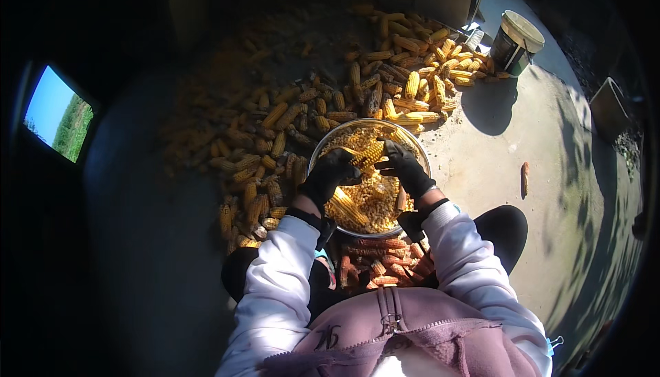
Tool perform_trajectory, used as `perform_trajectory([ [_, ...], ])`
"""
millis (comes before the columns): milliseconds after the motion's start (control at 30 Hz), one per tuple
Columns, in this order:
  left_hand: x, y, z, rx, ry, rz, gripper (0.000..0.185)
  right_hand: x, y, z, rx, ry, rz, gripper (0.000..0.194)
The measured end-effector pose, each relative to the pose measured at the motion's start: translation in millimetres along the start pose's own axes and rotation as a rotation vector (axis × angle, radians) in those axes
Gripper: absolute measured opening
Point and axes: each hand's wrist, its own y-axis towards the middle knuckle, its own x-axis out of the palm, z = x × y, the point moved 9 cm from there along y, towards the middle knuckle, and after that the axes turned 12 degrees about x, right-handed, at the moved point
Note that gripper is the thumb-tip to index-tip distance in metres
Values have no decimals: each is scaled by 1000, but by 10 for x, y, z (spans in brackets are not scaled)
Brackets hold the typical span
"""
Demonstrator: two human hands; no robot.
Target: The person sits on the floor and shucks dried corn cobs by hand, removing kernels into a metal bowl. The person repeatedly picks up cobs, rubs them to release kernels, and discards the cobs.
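Note:
A round metal basin [370, 231] stands before me, filled with loose corn kernels [379, 206] and a few cobs. Over it my left hand [334, 173], in a black glove, grips a yellow corn cob [370, 154] by its left end. The cob's right end lies at the fingers of my right hand [402, 165], also gloved in black; these fingers are spread, and whether they press on the cob is unclear. Another yellow cob [346, 206] rests on the kernels beside my left wrist. A bare reddish cob [401, 199] leans near the basin's right side.
Unshelled corn cobs [276, 115] are heaped beyond and left of the basin. Bare reddish cobs [384, 261] lie between my legs. A bucket [515, 44] stands at the upper right, and one single cob [525, 178] lies on the concrete floor [479, 160].

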Motion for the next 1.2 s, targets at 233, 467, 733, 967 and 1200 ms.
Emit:
perform_trajectory([
  [233, 170, -479, 943, 301, 381, 24, 50, 644, -687, -605, 26, 198, -86, 35],
  [467, 436, -676, 1195, 280, 111, 120, 37, 502, -575, -791, -335, -71, -110, 41],
  [733, 403, -461, 1058, 103, 347, 127, 49, 645, -612, -934, 114, -103, -189, 43],
  [967, 110, -160, 293, -8, 202, 223, 43, 497, -279, -789, 144, -288, -15, 42],
  [1200, 59, 60, 50, -42, 26, 247, 48, 385, -18, -709, 187, -350, 50, 49],
])
